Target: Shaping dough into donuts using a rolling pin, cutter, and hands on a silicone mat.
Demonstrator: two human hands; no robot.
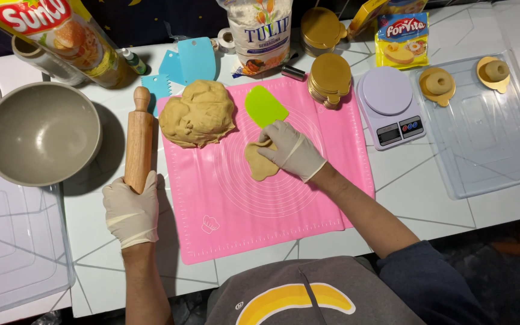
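A white tabletop [428, 186] carries a pink silicone mat [308, 198]. The gloved left hand [130, 210] grips the lower handle of a wooden rolling pin [139, 135] beside the mat. The gloved right hand [290, 150] presses flat, fingers spread, on a small dough piece [259, 165] at mid-mat, below a large dough mound [198, 113]. The grey bowl [42, 132] holds nothing visible; the clear tray [489, 144] holds two ring-shaped dough pieces [437, 84] on gold discs.

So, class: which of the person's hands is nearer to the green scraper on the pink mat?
Right. The right hand presses dough just below the green scraper; the left hand grips the rolling pin, off the mat's left edge.
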